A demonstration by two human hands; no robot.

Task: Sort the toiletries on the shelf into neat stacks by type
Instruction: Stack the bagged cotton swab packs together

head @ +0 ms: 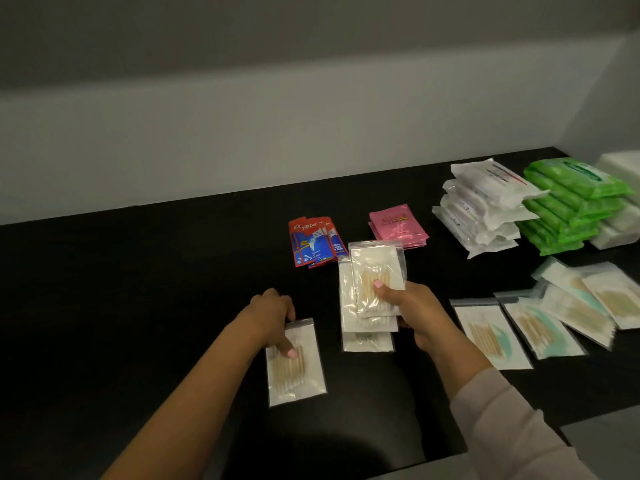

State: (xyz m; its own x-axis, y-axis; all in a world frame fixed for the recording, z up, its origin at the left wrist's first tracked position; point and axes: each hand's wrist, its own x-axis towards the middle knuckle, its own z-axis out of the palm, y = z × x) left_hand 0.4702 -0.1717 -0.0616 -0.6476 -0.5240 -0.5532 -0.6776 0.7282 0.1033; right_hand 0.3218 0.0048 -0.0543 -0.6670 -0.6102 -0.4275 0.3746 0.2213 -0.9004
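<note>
Black shelf surface (138, 306) carries goods in mixed order. Stacked and apparently finished, at two o'clock: white wrapped packs (485, 209), green wipe packs (571, 206), and white packs (620, 230) behind them at the far right. At twelve o'clock lie red toothpaste sachets (313, 242) in a loose fan and a pink sachet pile (398, 225); both want squaring.

Cotton-swab bags are in hand. The right hand (412, 313) grips a gathered bundle of swab bags (372, 289), thumb curled over the top one, at centre. The left hand (273, 317) pinches a single swab bag (296, 362) at seven o'clock, flat on the shelf.

Outstanding, by my judgement: four overlapping swab bags with green inserts (540, 320), spread unstacked at three o'clock. Roughly two-thirds complete.
</note>
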